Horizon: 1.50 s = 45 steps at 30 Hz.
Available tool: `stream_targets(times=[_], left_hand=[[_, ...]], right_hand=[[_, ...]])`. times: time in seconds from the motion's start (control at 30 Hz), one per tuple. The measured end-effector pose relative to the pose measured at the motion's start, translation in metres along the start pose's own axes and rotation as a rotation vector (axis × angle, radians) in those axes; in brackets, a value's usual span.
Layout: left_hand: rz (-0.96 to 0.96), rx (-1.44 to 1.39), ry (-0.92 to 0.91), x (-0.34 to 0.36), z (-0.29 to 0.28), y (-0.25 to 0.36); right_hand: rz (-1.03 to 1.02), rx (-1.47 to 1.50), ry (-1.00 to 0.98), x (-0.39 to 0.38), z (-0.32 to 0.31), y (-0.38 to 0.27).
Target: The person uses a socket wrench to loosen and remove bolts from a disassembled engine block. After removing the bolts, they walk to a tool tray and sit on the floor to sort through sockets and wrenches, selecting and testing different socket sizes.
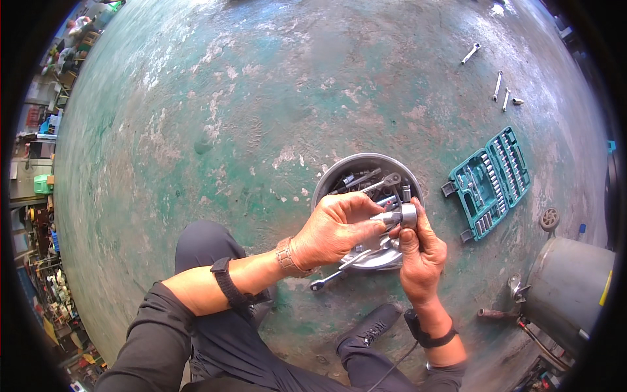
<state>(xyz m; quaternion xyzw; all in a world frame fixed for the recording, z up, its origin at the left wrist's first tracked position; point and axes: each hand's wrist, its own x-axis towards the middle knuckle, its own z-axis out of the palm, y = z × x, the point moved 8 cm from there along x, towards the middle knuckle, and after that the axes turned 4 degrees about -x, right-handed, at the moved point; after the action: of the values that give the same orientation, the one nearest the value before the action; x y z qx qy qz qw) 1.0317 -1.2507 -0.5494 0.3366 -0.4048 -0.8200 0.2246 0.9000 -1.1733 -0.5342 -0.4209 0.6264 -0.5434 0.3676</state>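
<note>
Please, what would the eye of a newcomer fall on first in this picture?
Probably the left hand and right hand, pinching a shiny metal piece between them over a round metal basin of tools, just below the picture's middle. Next, perhaps, the open teal case on the worn green floor, to the right.

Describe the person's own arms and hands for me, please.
The left hand and right hand are gloveless. Left arm: dark cloth sleeve, black forearm strap, metal-link wristband. Right arm: dark cloth cuff, black wrist strap, thin dark cable.
</note>
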Motion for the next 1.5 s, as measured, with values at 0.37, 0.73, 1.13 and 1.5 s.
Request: stream_targets(times=[0.37,0.73,1.13,1.5], left_hand=[[-0.113,-0.127,-0.065,0.01,0.003,-0.01],[-0.221,-0.095,0.205,0.008,-0.023,-0.013],[-0.212,-0.124,0.189,0.007,-0.023,-0.02],[-0.231,-0.1,0.14,0.006,-0.027,-0.024]], right_hand=[[0.172,0.046,-0.096,0.016,-0.011,0.017],[0.496,-0.082,0.077,0.011,-0.078,0.124],[0.55,-0.18,-0.106,0.001,-0.018,0.166],[0.191,-0.567,-0.227,-0.03,0.067,0.128]])
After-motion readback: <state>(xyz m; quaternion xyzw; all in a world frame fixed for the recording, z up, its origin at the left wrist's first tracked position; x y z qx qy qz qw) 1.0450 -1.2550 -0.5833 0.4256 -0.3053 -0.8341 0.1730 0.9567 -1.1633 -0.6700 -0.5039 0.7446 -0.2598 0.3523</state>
